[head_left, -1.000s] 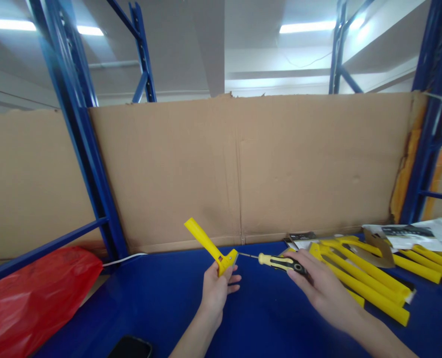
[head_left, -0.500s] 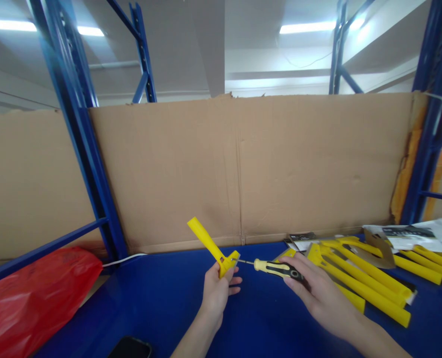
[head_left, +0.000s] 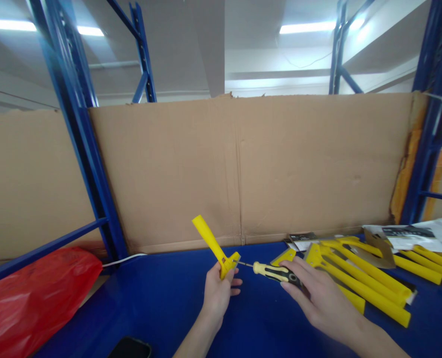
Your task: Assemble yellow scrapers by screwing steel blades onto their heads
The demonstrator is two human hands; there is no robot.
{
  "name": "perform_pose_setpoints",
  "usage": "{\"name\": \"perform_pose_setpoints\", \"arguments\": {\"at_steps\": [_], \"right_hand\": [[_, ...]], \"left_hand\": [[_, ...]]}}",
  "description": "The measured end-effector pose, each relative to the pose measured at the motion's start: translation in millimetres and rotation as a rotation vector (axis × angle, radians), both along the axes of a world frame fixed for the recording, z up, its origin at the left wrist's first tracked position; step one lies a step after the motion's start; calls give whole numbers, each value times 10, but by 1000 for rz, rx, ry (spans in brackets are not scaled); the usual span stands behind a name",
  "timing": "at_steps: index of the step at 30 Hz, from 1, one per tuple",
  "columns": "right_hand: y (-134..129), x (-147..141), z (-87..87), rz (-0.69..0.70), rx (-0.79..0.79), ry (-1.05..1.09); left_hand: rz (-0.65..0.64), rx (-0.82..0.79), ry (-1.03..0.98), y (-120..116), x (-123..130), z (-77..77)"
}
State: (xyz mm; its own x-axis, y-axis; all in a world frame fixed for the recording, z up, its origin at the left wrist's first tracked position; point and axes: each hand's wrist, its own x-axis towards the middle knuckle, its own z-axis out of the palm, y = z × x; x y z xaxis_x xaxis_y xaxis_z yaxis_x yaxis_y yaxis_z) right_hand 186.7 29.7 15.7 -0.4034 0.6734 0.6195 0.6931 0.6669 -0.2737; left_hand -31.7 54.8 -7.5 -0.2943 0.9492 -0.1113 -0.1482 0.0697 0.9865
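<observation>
My left hand (head_left: 217, 293) is closed round the head of a yellow scraper (head_left: 209, 237), whose handle points up and to the left. In my right hand (head_left: 319, 296) is a screwdriver (head_left: 271, 271) with a cream and black handle, held nearly level. Its shaft reaches left, and the tip meets the side of the scraper's head. Whether a screw sits under the tip is too small to tell. Part of the head is hidden behind my left thumb and fingers.
Several more yellow scrapers (head_left: 370, 288) lie piled on the blue table (head_left: 161, 293) at the right, beside packaging (head_left: 410, 238). A red plastic bag (head_left: 42, 298) lies at the left, and a black phone (head_left: 131, 347) at the front edge. Cardboard (head_left: 176, 169) walls off the back between blue posts.
The scraper's handle has swung slightly to the right and more upright. The screwdriver has turned in my right hand and its handle tilts a little more, with the tip still at the scraper's head.
</observation>
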Motion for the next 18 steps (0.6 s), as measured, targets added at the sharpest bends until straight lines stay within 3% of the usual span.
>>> {"name": "perform_pose_setpoints", "arguments": {"at_steps": [7, 15, 18], "right_hand": [[29, -45, -37, -43, 41, 225], [-41, -92, -28, 39, 11, 127], [-39, -106, -47, -5, -10, 111]], "left_hand": [[-55, 38, 73, -17, 71, -28], [-26, 31, 96, -16, 69, -33], [-11, 35, 82, -19, 76, -19]]}}
